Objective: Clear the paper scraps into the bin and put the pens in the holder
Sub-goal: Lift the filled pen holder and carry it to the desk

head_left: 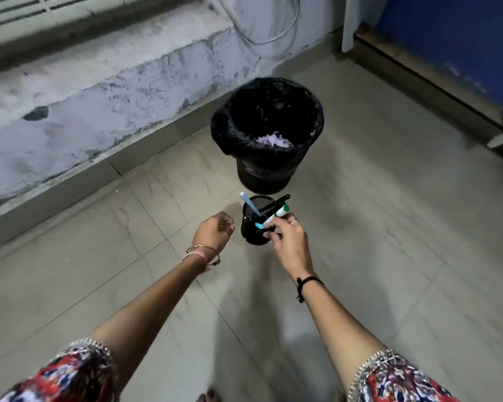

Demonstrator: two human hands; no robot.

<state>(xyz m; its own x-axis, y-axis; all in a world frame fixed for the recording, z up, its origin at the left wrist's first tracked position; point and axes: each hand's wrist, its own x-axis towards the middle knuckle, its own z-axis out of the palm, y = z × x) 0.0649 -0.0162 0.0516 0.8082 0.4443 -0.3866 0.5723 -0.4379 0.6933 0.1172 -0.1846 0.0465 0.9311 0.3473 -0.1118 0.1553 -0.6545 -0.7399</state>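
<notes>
A black mesh pen holder stands on the tiled floor just in front of a black bin lined with a black bag. Pale purple paper scraps lie inside the bin. A light blue pen and a black pen stand in the holder. My right hand is over the holder's near rim, closed on a white marker with a green cap and other pens, one with a light blue end. My left hand hovers just left of the holder, fingers curled, holding nothing.
A stained concrete ledge runs along the left and back. A blue door with a white frame is at the upper right. White cables hang on the wall behind the bin. Grey floor tiles surround the bin and holder.
</notes>
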